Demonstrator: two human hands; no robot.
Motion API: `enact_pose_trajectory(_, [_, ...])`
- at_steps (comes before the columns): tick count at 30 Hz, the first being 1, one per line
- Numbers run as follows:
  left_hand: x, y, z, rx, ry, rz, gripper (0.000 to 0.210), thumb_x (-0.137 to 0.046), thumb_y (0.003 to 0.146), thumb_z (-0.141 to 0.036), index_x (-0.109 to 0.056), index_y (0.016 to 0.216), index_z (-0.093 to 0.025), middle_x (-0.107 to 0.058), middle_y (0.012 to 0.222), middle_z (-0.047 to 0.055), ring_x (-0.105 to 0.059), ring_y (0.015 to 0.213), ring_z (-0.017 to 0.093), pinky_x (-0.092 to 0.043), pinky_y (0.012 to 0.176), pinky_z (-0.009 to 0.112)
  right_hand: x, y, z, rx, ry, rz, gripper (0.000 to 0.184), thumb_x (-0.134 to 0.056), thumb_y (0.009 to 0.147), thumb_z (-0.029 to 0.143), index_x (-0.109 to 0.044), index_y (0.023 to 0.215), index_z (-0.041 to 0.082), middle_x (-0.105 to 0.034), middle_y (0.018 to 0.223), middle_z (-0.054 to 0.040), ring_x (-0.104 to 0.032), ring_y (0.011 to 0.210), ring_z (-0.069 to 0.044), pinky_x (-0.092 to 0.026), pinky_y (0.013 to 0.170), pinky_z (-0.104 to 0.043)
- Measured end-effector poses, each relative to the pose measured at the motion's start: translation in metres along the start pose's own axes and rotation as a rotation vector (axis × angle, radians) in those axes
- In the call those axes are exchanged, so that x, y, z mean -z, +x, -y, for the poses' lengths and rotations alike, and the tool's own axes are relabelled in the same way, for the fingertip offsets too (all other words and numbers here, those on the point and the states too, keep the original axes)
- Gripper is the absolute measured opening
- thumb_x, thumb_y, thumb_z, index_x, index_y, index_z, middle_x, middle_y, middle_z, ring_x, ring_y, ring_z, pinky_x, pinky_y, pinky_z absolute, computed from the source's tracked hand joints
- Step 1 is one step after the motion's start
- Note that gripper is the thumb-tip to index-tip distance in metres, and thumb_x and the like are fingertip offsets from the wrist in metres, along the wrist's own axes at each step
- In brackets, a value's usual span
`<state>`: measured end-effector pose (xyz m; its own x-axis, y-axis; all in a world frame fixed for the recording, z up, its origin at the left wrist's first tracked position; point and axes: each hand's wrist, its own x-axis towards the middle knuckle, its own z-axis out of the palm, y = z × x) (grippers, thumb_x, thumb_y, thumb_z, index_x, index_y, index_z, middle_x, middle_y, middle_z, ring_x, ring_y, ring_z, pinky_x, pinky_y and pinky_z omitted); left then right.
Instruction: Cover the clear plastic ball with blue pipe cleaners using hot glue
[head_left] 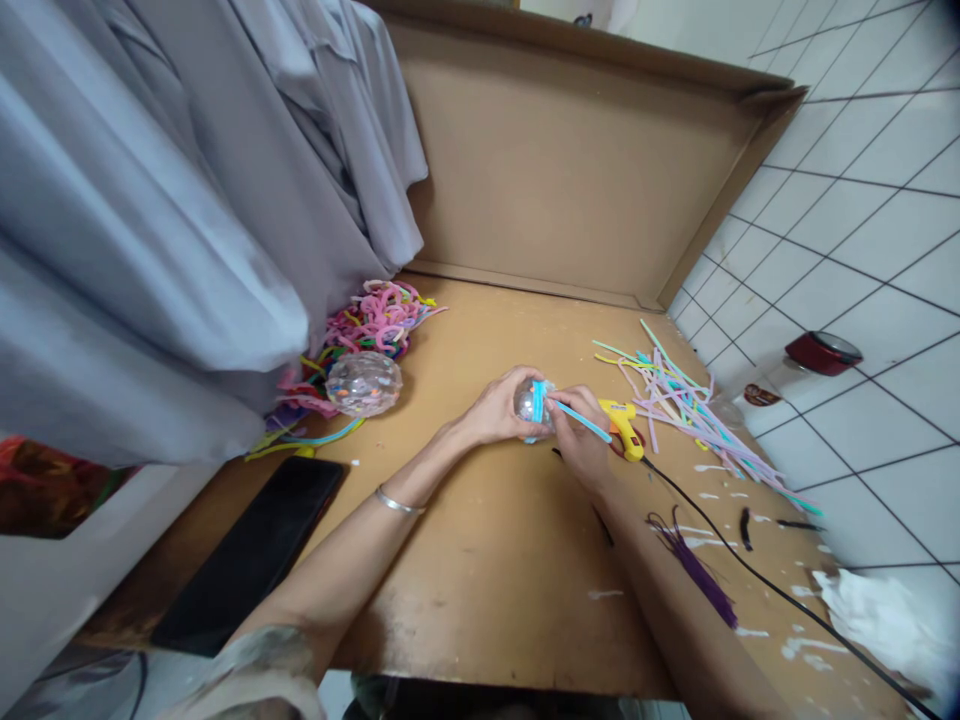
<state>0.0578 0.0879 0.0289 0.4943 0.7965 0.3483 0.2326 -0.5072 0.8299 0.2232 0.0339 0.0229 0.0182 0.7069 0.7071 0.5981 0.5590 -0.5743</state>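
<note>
Near the middle of the table, my left hand [501, 405] is wrapped round a small clear plastic ball [527, 400]. Bands of light blue pipe cleaner run across the ball's surface. My right hand [581, 430] pinches a light blue pipe cleaner [589, 422] against the ball's right side, and its loose end sticks out past my fingers to the right. Just beyond my right hand lies a yellow glue gun [626, 430], partly hidden by the hand. The ball's underside is covered by my fingers.
Pastel pipe cleaners [682, 410] lie at the right. A tangled pink heap [382, 320] and a larger clear ball [365, 384] sit left, beside a grey cloth [225, 200]. A black phone [255, 550], purple tassel [697, 570], cable [739, 560] and jar [780, 385] surround my arms. Cardboard [570, 170] stands behind.
</note>
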Motion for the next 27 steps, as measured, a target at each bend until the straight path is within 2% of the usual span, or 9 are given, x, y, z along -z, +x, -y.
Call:
enact_pose_trajectory(15, [-0.005,0.001,0.014,-0.142,0.006,-0.039,0.067,-0.085,0.062,-0.04,-0.058,0.12,-0.02,-0.063,0.124,0.011,-0.061,0.115,0.027,-0.047,0.102,0.042,0.0,-0.002,-0.004,0.11,-0.031,0.007,0.012,-0.056,0.092,0.023,-0.068,0.092,0.023,-0.065,0.088,-0.0048,-0.063,0.084,-0.019,-0.052,0.075,-0.035])
enact_pose_trajectory(27, [-0.005,0.002,0.016,-0.172,-0.018,-0.029,0.059,-0.085,0.063,-0.038,-0.061,0.114,-0.02,-0.062,0.127,0.013,-0.06,0.119,0.028,-0.045,0.103,0.043,0.0,-0.003,-0.006,0.089,-0.026,0.01,0.013,-0.055,0.092,0.023,-0.068,0.092,0.024,-0.064,0.087,-0.0043,-0.063,0.082,-0.019,-0.053,0.074,-0.035])
